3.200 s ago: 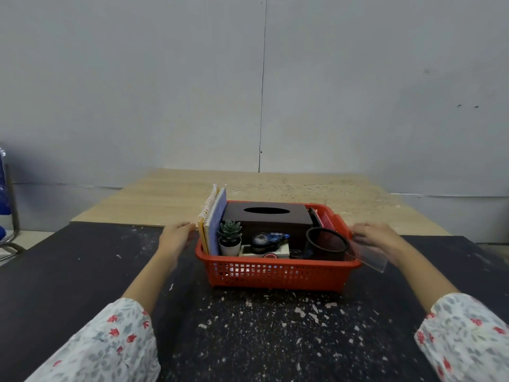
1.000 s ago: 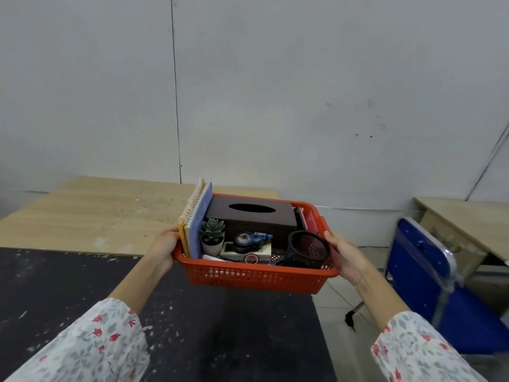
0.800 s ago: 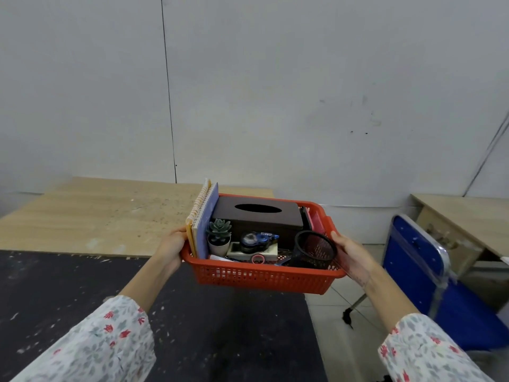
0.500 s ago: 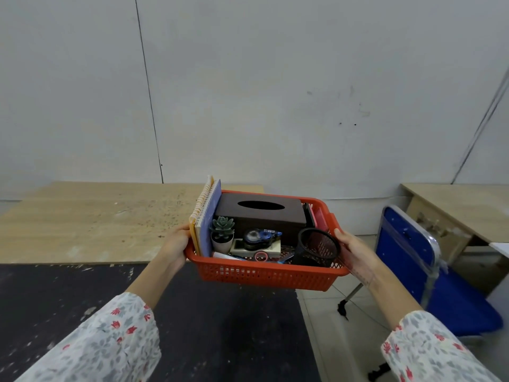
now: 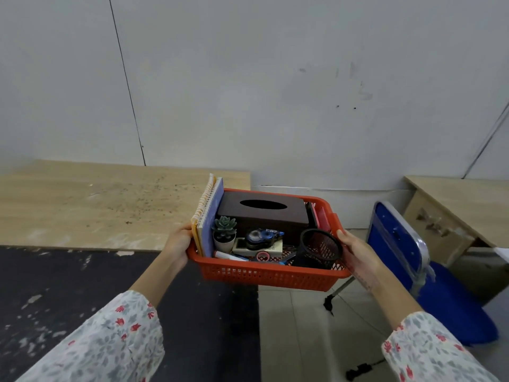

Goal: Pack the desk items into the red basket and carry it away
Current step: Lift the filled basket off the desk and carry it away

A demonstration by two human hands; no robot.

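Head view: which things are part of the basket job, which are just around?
Job:
red basket, held at its ends by left hand and right hand
inside: notebooks, tissue box, plant, tape dispenser, mesh cup

Just around:
black table
wooden tables
blue chair

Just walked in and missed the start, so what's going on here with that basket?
A person holds a packed red plastic basket in the air, left hand on one short end, right hand on the other. Inside are a dark brown tissue box, upright spiral notebooks, a small potted succulent and a black mesh cup. It hangs over the black table's edge.
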